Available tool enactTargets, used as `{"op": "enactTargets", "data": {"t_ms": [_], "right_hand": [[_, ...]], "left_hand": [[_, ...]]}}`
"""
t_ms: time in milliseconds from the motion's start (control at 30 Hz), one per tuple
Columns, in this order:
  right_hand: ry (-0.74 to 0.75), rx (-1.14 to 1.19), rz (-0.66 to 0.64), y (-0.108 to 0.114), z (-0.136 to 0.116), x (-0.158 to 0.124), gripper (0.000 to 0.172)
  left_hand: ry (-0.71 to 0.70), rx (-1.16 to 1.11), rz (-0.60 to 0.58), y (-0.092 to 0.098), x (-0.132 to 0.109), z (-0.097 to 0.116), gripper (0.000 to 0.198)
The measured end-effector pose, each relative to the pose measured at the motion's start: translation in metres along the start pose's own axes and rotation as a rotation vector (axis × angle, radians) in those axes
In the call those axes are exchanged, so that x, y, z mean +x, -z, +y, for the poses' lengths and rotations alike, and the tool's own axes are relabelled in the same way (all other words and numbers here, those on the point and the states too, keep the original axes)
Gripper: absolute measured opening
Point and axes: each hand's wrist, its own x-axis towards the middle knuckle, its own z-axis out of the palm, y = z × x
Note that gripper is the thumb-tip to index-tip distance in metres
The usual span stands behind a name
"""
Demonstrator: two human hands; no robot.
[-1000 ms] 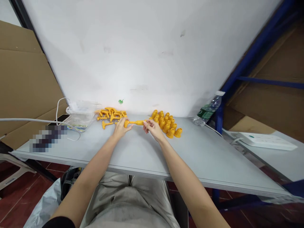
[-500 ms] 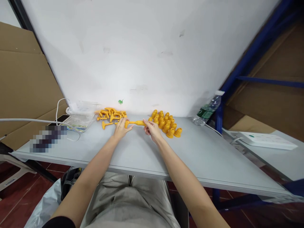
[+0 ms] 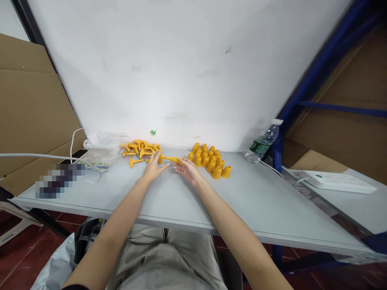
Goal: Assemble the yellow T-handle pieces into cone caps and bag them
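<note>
Between my hands, just above or on the table, lies a yellow T-handled piece [image 3: 171,159] with a threaded-looking shaft. My left hand [image 3: 153,167] has its fingers round the handle end, with the thumb stretched out toward the right. My right hand [image 3: 189,171] touches the wider end of the shaft, thumb and index finger at its tip and the other fingers loosely extended below. Left of my left hand is a heap of yellow T-handles [image 3: 140,148] with small chains. Several yellow cone-shaped caps [image 3: 205,161] stand in rows to the right of my right hand.
A white wall [image 3: 181,72] rises behind the grey table [image 3: 187,205]. A plastic bottle [image 3: 263,141] leans at the right, near a white power strip [image 3: 338,181]. At the left are clear plastic bags [image 3: 102,157], a cable [image 3: 45,155] and a cardboard box [image 3: 33,104].
The fingers of my right hand have loosened and spread, and the hand has shifted slightly left along the piece. My left hand stays at the handle. The view has tilted slightly.
</note>
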Motion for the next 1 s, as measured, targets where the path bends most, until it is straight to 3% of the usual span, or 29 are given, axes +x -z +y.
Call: {"op": "enactTargets", "data": {"t_ms": [100,233,333,400,533,1000], "right_hand": [[0.208,-0.210,0.126,0.003,0.011,0.007,0.042],[0.542,-0.917,0.228,0.008,0.014,0.017,0.029],[0.569,-1.464,0.197,0.010,0.010,0.026,0.024],[0.546,-1.674,0.170,0.012,0.008,0.032,0.030],[0.508,-1.805,0.158,0.019,0.010,0.045,0.040],[0.342,-1.917,0.291,0.049,0.010,0.057,0.042]], "left_hand": [[-0.007,-0.008,0.051,0.000,0.002,-0.005,0.044],[-0.012,-0.008,0.096,-0.001,0.003,-0.012,0.034],[-0.005,-0.009,0.105,-0.004,0.003,-0.015,0.032],[-0.005,-0.012,0.101,-0.007,0.002,-0.017,0.031],[0.004,-0.018,0.076,-0.008,0.001,-0.019,0.030],[0.059,-0.049,0.014,-0.009,-0.001,-0.019,0.028]]}}
